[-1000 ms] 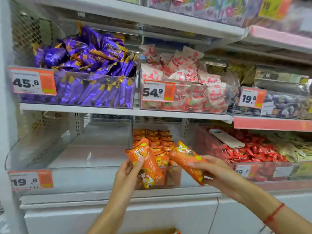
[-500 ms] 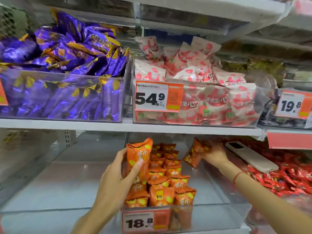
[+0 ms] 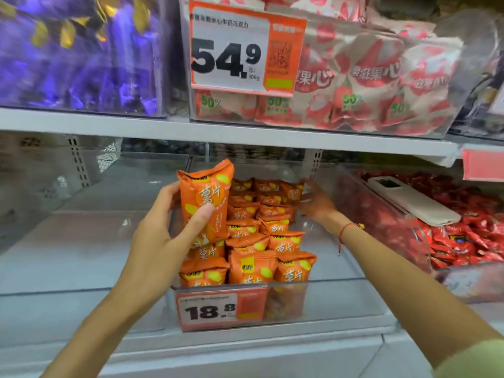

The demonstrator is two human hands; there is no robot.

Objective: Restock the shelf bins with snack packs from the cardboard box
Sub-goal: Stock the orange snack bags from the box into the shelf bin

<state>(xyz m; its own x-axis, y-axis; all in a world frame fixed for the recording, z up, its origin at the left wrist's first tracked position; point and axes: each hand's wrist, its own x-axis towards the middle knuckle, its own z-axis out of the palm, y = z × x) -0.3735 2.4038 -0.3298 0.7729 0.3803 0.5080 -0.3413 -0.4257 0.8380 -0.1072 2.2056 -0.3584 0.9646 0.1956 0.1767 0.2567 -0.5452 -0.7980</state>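
At back of clear bin [image 3: 321,282] on lower shelf: right hand [image 3: 316,204] now reaching deep, fingers on an orange chip pack [image 3: 293,192] in rear row; half a second ago carried that pack beside bin, so placement looks about done. Cannot tell whether pinching or only pressing. Left hand [image 3: 161,241] gripping upright orange snack pack [image 3: 206,199], thumb across front, fingers behind, raised over left front rows, not yet set down. Likely next in. Bin about half filled, rows two to three wide. Phone [image 3: 411,201] lying on red candies [image 3: 463,241] in neighbouring bin. Cardboard box out of view.
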